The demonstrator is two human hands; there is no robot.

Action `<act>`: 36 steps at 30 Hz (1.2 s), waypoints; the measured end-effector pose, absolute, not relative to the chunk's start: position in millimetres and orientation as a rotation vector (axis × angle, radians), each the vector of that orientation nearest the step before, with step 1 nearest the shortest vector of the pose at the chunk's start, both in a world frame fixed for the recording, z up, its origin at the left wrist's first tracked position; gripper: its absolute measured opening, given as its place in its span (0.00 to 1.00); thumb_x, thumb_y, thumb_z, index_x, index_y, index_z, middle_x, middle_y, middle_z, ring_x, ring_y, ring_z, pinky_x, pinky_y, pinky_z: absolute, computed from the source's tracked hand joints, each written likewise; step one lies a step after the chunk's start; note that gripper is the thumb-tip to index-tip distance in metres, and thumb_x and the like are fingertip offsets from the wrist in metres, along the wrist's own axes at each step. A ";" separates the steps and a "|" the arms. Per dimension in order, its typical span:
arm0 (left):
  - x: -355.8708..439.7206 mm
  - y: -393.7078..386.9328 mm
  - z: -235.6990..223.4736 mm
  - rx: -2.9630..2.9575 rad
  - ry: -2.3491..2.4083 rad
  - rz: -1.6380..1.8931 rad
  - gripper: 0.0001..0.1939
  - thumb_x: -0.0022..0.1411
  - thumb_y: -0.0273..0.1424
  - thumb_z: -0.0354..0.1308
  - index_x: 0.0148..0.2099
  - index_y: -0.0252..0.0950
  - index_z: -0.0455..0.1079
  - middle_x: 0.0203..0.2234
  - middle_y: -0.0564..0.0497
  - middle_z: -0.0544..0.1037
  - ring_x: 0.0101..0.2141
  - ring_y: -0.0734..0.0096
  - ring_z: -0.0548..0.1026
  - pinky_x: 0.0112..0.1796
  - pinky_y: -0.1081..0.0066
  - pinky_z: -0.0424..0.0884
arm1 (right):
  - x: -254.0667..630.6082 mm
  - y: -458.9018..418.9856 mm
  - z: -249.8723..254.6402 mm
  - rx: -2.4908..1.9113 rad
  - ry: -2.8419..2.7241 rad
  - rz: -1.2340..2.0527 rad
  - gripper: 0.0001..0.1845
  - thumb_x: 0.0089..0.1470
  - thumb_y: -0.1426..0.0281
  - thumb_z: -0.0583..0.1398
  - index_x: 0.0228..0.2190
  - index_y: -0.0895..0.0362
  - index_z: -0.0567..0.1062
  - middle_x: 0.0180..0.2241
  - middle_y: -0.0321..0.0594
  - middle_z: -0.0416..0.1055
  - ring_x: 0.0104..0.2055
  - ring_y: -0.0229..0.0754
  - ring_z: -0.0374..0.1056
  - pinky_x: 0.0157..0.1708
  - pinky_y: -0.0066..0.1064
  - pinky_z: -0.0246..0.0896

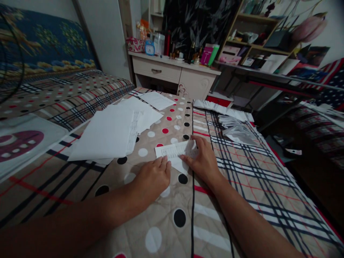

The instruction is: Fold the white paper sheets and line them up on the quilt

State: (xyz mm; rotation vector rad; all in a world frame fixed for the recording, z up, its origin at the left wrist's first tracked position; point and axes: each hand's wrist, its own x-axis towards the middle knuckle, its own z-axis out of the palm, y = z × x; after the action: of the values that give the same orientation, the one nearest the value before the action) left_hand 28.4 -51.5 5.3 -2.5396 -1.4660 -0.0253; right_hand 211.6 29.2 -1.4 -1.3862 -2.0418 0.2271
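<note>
A printed sheet of paper (pixel 176 149), folded into a narrow strip with a pointed flap below, lies on the patterned bedspread in front of me. My right hand (pixel 205 157) grips its right end, thumb on top and index finger at the far corner. At the near left edge, my left hand (pixel 154 177) has its fingers bent together and pressed on the paper; its thumb is hidden. Left of the hands is a spread stack of white paper sheets (pixel 104 132), with print on some edges. A pile of folded papers (pixel 236 129) sits to the right.
Another white sheet (pixel 158 100) and a long row of folded papers (pixel 223 109) lie farther back on the bedspread (pixel 161 233). A plastic bag (pixel 27 143) is at far left. Beyond the bed stand a white dresser (pixel 161 70) with bottles and a clock, and shelves (pixel 255 44).
</note>
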 end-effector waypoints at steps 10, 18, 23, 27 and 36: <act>18.1 -48.7 8.0 -2.674 -1.449 -0.572 0.08 0.61 0.23 0.56 0.41 0.34 0.75 0.40 0.43 0.81 0.40 0.60 0.79 0.40 0.62 0.76 | 221.7 40.9 11.4 -1.322 -1.488 1.227 0.34 0.32 0.70 0.72 0.45 0.58 0.73 0.32 0.40 0.78 0.31 0.44 0.73 0.34 0.35 0.69; 11.3 9.3 5.2 -2.003 -2.241 -2.409 0.25 0.51 0.35 0.67 0.49 0.34 0.63 0.45 0.43 0.75 0.40 0.68 0.76 0.37 0.70 0.74 | 210.3 31.2 15.9 -1.101 -1.042 1.066 0.23 0.35 0.68 0.72 0.37 0.58 0.77 0.38 0.42 0.79 0.37 0.45 0.75 0.40 0.38 0.71; 37.2 18.9 17.1 -2.091 -2.455 -2.824 0.16 0.61 0.34 0.57 0.50 0.34 0.68 0.43 0.43 0.79 0.40 0.64 0.79 0.39 0.65 0.77 | 194.3 16.0 14.4 -1.034 -1.042 0.933 0.18 0.39 0.69 0.71 0.36 0.58 0.76 0.36 0.40 0.79 0.36 0.43 0.74 0.39 0.35 0.69; 61.0 19.1 19.4 -1.924 -2.465 -2.907 0.13 0.60 0.30 0.58 0.48 0.37 0.70 0.44 0.48 0.79 0.39 0.63 0.79 0.40 0.60 0.78 | 187.5 6.2 15.6 -1.043 -1.093 0.894 0.16 0.41 0.70 0.70 0.35 0.57 0.75 0.35 0.39 0.78 0.34 0.41 0.72 0.36 0.32 0.68; 74.1 11.8 19.0 -1.635 -2.193 -3.330 0.21 0.54 0.24 0.61 0.51 0.37 0.68 0.44 0.51 0.78 0.43 0.65 0.78 0.45 0.64 0.77 | 186.2 5.0 16.0 -1.117 -0.990 1.065 0.17 0.39 0.65 0.71 0.32 0.59 0.77 0.33 0.43 0.79 0.34 0.46 0.74 0.37 0.36 0.70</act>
State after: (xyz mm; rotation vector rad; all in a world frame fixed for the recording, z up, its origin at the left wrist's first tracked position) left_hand 74.1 11.8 19.0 -1.6345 -2.1931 -3.3295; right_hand 186.2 5.0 16.0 -1.1168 -0.9896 1.0646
